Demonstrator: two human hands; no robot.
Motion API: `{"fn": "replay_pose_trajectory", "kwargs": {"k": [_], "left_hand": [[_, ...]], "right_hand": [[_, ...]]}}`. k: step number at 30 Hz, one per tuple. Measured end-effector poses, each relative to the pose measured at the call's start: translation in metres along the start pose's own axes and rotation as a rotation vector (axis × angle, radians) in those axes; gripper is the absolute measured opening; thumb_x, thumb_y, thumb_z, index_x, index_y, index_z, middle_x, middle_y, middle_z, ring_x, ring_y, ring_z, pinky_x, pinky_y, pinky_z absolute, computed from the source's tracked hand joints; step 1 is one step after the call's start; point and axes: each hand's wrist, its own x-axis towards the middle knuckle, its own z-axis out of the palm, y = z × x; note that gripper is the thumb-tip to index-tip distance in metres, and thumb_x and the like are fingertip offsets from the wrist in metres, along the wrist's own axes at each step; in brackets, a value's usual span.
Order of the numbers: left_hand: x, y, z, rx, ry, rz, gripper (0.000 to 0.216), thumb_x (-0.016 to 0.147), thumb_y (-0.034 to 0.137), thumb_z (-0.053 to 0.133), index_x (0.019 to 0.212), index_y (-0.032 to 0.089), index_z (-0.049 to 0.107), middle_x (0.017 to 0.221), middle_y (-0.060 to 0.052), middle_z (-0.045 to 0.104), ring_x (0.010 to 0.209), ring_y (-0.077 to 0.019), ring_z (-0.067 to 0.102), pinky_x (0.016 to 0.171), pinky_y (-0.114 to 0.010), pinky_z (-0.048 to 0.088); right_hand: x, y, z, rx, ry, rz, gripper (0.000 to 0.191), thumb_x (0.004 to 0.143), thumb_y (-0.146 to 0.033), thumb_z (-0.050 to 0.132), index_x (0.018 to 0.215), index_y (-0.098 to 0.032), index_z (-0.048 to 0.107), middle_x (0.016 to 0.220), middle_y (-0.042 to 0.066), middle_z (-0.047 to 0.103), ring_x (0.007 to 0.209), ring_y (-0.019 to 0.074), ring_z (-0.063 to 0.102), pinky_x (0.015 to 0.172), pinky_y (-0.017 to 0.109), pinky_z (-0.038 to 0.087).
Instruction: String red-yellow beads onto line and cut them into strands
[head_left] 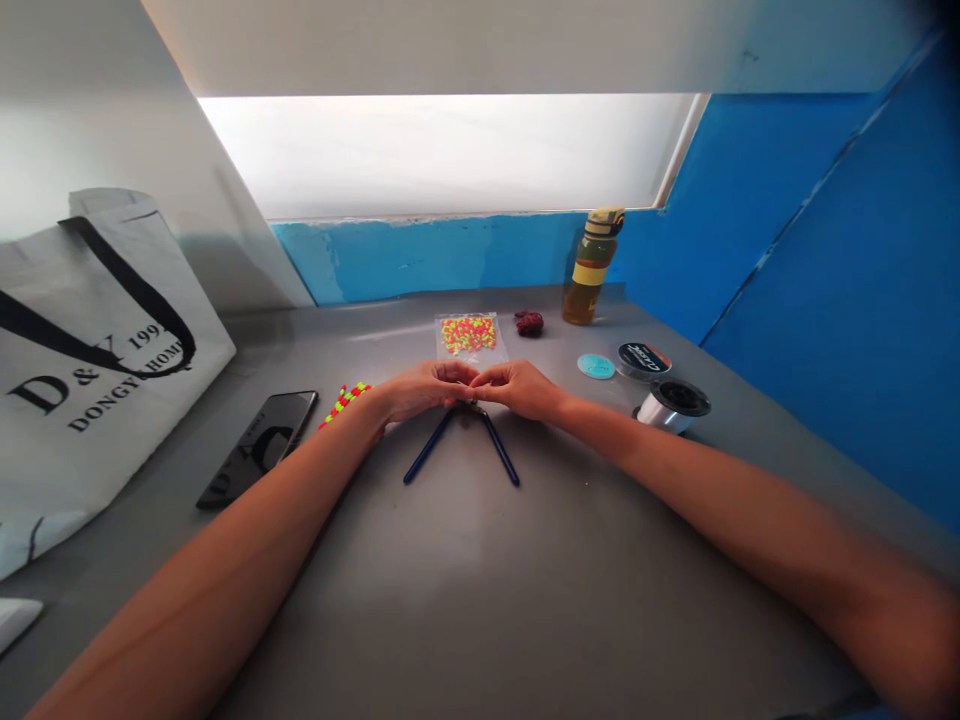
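Observation:
My left hand point(424, 388) and my right hand point(517, 387) meet at the middle of the table, fingertips pinched close together. Whatever lies between the fingertips is too small to make out. Just below them, pliers with dark blue handles point(499, 450) lie on the table with the handles spread toward me; their head is partly hidden by my fingers. Behind my hands is a clear plastic bag of small red and yellow beads point(469, 334). Strands of red and yellow-green beads point(345, 402) lie beside my left wrist, partly covered by it.
To the left are a black phone point(259, 450) and a large white bag point(112, 400) with black handles. At right stand a spool of clear line point(667, 408), a round black-labelled case point(643, 360), a light blue disc point(596, 366) and a bottle point(589, 275). A dark red bundle point(529, 323) lies farther back.

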Motion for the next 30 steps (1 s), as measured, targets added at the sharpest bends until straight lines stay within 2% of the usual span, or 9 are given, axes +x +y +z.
{"fn": "replay_pose_trajectory", "kwargs": {"k": [9,30], "left_hand": [[0.0005,-0.0024,-0.0026,-0.015,-0.038,-0.033,0.031,0.076,0.023,0.078,0.105,0.016,0.071,0.095,-0.005,0.07,0.08,-0.0126,0.061,0.072,-0.025,0.043],[0.0005,-0.0007,0.0,-0.008,-0.02,-0.05,0.026,0.073,0.019,0.079,0.097,0.015,0.069,0.091,-0.005,0.072,0.077,-0.0118,0.063,0.072,-0.025,0.046]], "right_hand": [[0.0011,0.0002,0.0017,-0.057,0.036,-0.015,0.027,0.084,-0.04,0.069,0.091,-0.018,0.081,0.082,0.004,0.075,0.078,0.0173,0.063,0.071,0.028,0.042],[-0.0002,0.0018,-0.0015,-0.063,-0.017,0.029,0.033,0.082,-0.046,0.069,0.095,-0.017,0.08,0.081,0.003,0.072,0.073,0.0152,0.059,0.069,0.027,0.039]]}}
